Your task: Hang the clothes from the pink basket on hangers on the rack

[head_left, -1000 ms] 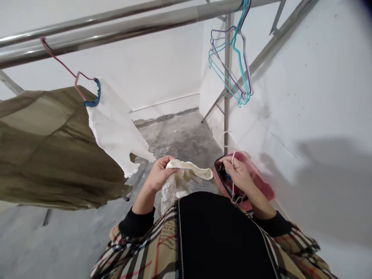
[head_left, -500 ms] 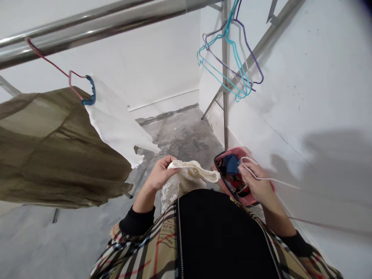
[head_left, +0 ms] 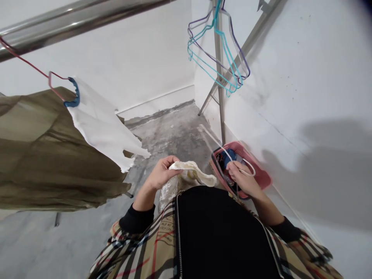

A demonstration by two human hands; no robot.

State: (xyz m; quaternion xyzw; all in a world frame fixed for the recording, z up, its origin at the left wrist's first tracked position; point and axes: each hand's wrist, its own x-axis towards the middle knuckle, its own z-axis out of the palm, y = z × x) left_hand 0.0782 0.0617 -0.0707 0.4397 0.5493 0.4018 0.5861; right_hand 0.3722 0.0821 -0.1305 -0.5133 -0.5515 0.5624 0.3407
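My left hand (head_left: 164, 172) pinches one end of the opening of a cream lace garment (head_left: 171, 189). The garment hangs down in front of my body, and its lower part is hidden behind my jacket. My right hand (head_left: 241, 176), closed around a white wire hanger (head_left: 213, 137), is over a pink basket (head_left: 261, 176) of clothes. One end of the hanger points forward and left, while a small loop shows by my knuckles. A gap lies between the hanger and the garment.
At upper left a metal rail (head_left: 87, 19) carries a red hanger (head_left: 26, 60) with a white garment (head_left: 95, 124) and an olive cloth (head_left: 43, 155). Blue and purple hangers (head_left: 215, 62) hang from the rack's leg (head_left: 220, 116) near the right wall.
My right hand has moved left with the hanger, which has swung from pointing right to pointing forward and left. My left hand still grips the garment. The view has shifted slightly right.
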